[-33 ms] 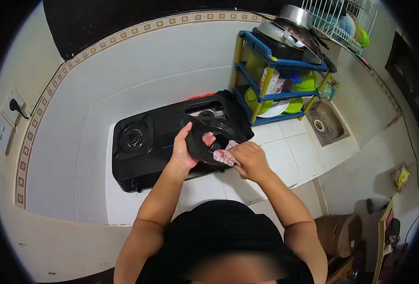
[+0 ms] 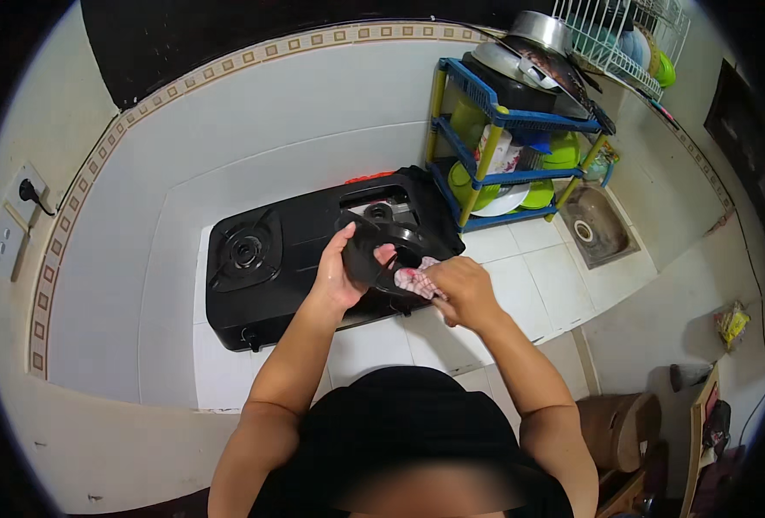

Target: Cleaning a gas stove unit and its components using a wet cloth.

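My left hand (image 2: 338, 274) is closed on the left side of a black stove pan support (image 2: 361, 259), its thumb on the rim and fingertips showing through the round middle opening. My right hand (image 2: 462, 291) grips a pink-and-white checked cloth (image 2: 415, 281) pressed against the right side of the pan support. Both hands hold the piece up over the right half of a black two-burner stove (image 2: 300, 289). Behind it the right burner (image 2: 379, 211) lies uncovered in its recess. The left burner (image 2: 244, 251) has its own support in place.
A blue-and-yellow rack (image 2: 521, 177) with dishes and pans stands right of the stove. Beyond it is a small sink (image 2: 603, 226). White tiles (image 2: 521, 276) form the counter. A socket with a black plug (image 2: 28, 190) is on the left wall; a brown bin (image 2: 617, 427) stands lower right.
My right hand and the cloth have shifted slightly right and down along the pan support's edge. My left hand keeps its hold, and the support has tilted a little.
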`<state>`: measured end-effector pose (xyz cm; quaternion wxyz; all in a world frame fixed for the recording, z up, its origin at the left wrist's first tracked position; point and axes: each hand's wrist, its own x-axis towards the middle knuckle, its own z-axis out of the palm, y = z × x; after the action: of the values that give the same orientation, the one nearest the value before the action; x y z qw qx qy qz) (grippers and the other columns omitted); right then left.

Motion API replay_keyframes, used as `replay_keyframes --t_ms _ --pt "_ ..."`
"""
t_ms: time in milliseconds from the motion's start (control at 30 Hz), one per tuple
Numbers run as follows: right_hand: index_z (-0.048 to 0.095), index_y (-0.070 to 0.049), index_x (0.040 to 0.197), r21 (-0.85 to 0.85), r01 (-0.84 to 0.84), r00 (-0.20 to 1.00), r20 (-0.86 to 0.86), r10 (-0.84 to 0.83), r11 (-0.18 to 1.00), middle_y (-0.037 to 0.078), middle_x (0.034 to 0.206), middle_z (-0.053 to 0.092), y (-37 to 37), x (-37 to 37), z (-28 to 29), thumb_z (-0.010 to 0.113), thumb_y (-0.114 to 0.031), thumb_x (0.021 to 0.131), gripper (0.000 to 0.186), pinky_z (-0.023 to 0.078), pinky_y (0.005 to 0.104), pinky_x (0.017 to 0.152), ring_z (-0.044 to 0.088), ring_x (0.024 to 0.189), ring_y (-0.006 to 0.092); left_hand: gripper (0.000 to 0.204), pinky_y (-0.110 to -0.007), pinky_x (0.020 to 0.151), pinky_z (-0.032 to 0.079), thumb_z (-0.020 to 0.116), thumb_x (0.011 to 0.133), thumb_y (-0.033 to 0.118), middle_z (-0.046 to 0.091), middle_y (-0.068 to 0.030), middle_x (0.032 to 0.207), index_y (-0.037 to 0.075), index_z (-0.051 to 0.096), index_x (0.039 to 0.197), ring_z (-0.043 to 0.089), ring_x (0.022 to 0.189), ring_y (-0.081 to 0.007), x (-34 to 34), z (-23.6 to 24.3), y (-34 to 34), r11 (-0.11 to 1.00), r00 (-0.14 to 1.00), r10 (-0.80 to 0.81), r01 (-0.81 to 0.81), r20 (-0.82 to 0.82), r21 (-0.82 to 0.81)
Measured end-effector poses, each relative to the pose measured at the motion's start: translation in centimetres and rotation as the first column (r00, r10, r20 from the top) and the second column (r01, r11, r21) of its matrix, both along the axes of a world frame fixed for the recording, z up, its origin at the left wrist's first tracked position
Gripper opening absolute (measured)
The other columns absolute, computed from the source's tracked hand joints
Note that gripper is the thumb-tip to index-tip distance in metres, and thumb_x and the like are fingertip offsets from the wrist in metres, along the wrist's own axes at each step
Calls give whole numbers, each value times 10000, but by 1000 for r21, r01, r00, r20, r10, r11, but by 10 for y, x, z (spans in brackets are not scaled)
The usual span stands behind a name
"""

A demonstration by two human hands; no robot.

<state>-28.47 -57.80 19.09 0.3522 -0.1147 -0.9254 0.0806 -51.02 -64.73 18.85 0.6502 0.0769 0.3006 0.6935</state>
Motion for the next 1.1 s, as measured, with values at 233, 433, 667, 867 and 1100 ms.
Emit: replay_keyframes --t_ms 233,433,667,867,1100 --pt "686 -2 796 -601 10 972 -182 -149 799 16 657 602 37 22 50 824 -121 723 196 424 244 545 511 583 74 558 -244 550 489 508 921 476 683 -143 731 -14 689 722 621 563 -175 -48 10 -23 983 314 -147 -55 -938 -172" --pt "668 0 757 -792 -35 956 -203 -209 610 -22 659 603 56 11 43 876 -137 652 270 424 241 565 497 620 50 434 -322 935 462 597 915 277 652 -168 1106 -30 578 1222 607 1079 -244 -21 9 -13 823 424 -233 566 -875 55" --pt "652 -12 798 -695 142 871 -251 -422 705 52 711 654 67 -16 28 871 -177 628 323 463 294 629 578 651 137 484 -408 801 577 415 1004 389 657 -179 999 -45 530 1185 684 878 -274 -2 21 -22 848 787 -426 519 -447 105" --pt "619 -32 1063 -219 262 839 -430 -334 940 134 1073 618 32 -52 0 608 95 677 407 409 419 968 552 1069 342 499 -374 763 575 383 1011 434 660 -141 952 -20 551 1136 677 820 -238 25 -5 -15 928 845 -246 347 -475 137" --pt "622 -41 1074 99 0 990 -137 14 995 68 1242 578 -9 -61 -15 619 -76 744 332 367 498 988 481 1216 321 575 -281 967 405 359 1010 491 613 -94 1159 -8 545 1227 562 1071 -150 25 -30 -3 992 843 27 43 -537 118"
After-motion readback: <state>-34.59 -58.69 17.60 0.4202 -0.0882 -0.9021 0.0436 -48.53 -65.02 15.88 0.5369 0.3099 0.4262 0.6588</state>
